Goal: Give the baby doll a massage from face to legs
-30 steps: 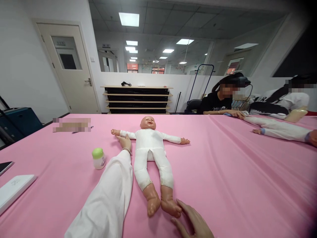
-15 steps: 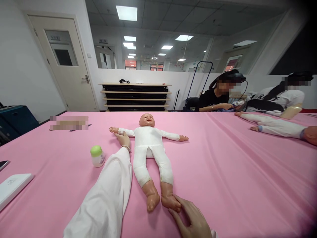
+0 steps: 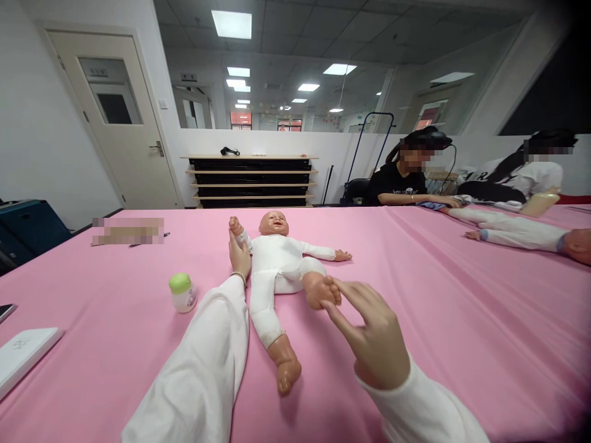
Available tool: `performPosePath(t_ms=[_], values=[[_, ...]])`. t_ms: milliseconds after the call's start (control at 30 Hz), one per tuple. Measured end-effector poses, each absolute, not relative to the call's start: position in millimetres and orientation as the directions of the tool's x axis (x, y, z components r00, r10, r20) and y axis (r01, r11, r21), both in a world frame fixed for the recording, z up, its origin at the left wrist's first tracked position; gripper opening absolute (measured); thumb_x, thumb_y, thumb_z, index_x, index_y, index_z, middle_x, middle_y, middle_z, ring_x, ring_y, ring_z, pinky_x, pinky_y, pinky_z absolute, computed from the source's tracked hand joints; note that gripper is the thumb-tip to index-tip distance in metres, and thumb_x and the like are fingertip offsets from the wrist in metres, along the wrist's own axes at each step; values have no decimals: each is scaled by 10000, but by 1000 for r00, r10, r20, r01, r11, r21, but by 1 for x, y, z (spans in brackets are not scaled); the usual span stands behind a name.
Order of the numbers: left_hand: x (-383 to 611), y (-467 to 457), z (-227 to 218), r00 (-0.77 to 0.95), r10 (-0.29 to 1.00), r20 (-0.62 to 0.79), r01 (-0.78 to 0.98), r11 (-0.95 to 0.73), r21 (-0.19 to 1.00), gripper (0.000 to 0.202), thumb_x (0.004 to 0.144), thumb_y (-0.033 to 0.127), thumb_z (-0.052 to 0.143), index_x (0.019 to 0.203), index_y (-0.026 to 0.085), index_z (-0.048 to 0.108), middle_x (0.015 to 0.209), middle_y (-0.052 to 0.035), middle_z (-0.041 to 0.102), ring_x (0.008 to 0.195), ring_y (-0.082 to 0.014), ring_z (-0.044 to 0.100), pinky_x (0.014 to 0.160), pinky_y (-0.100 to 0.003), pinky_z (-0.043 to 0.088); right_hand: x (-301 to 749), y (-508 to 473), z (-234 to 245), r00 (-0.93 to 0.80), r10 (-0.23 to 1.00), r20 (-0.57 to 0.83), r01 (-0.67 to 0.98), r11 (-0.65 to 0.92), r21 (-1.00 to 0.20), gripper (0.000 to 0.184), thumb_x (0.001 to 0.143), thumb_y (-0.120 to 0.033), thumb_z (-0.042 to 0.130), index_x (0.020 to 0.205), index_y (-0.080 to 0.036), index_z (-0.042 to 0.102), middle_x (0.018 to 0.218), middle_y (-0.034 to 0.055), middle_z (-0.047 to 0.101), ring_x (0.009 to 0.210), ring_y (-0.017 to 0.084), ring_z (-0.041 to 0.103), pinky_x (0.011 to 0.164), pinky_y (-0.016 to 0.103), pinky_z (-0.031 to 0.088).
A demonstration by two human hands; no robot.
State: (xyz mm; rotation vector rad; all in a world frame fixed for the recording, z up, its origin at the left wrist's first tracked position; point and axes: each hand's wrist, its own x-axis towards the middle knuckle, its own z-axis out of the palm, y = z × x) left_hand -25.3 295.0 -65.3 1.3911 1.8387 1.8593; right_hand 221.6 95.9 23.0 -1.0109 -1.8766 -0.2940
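Note:
A baby doll (image 3: 270, 258) in a white cloth body lies on its back, head away from me. My left hand (image 3: 240, 255) holds the doll's arm on the left side, which is bent upward with its fist near the head. Between the thumb and fingers of my right hand (image 3: 376, 332) is the doll's foot (image 3: 322, 291) on the right side; that leg is folded up toward the belly. The other leg (image 3: 272, 335) lies stretched toward me. A small jar (image 3: 183, 294) with a green lid stands left of my left forearm.
A pink cloth (image 3: 438, 344) covers the table. At the left edge lie a white box (image 3: 28, 351) and a dark flat device (image 3: 6, 312). Two people sit at the far right by another doll (image 3: 530, 237). Shelves (image 3: 252, 181) stand behind the table.
My right hand has lifted the doll's foot and folded that leg up toward its belly. My left hand has swung the doll's arm upward and inward. A co-worker's hand has moved toward the other doll.

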Motion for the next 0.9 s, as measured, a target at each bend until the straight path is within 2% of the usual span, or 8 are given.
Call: performPosePath(t_ms=[100,200,333,467,567,700,767,900], values=[[-22,295,-66,-444,699,561,554,-277,785,608,874,213,381,1438,216,155,1390,-72,378,1282,-158,368,1067,-278,325,213,135,30,-169,489,856,742,635,-215,247,839,-340,528,982,-173,639,890,73,658,862,231,599,759,377,464],[-21,298,-66,-337,710,618,635,-314,706,547,872,196,379,1406,218,266,1356,-69,416,1252,-156,389,1079,-294,313,205,175,28,-135,615,777,687,623,-374,293,825,-325,545,1069,-184,623,858,55,656,803,202,605,767,360,476],[-21,302,-66,-223,742,632,704,-326,631,472,857,146,384,1314,250,440,1284,-69,476,1200,-156,420,1068,-319,329,198,214,11,-87,768,634,593,551,-587,314,786,-273,585,1076,-159,621,972,80,656,904,222,604,842,384,468],[-20,301,-68,-134,778,613,751,-324,575,466,833,105,384,1220,307,546,1286,-51,472,1211,-200,394,1048,-395,338,192,228,-8,-80,774,628,523,569,-635,335,780,-278,591,1081,-133,609,1045,98,643,1006,234,578,930,399,430],[-20,299,-68,-106,789,605,764,-325,558,472,825,110,392,1217,322,548,1306,-37,461,1223,-225,373,1038,-431,340,189,228,-14,-82,756,650,526,586,-616,342,776,-300,596,1078,-138,610,1056,101,639,1014,244,572,936,420,423],[-22,300,-69,-137,775,617,748,-327,578,464,831,134,394,1241,306,525,1307,-31,467,1220,-208,387,1054,-407,335,190,220,-12,-64,726,685,513,613,-601,315,791,-329,575,1052,-156,612,1034,94,646,991,240,583,911,419,443],[-25,302,-70,-201,756,623,724,-314,615,494,838,132,373,1306,269,454,1313,-48,461,1222,-196,397,1064,-387,331,195,209,-7,-29,688,726,503,637,-584,303,803,-351,563,1038,-165,608,1029,89,648,981,229,590,897,403,457],[-32,304,-72,-405,697,592,638,-249,729,574,876,186,337,1431,161,194,1375,-115,387,1270,-199,372,1074,-350,323,215,163,3,43,645,763,543,626,-560,304,799,-381,576,1030,-186,598,1023,75,645,971,215,595,854,363,483]])
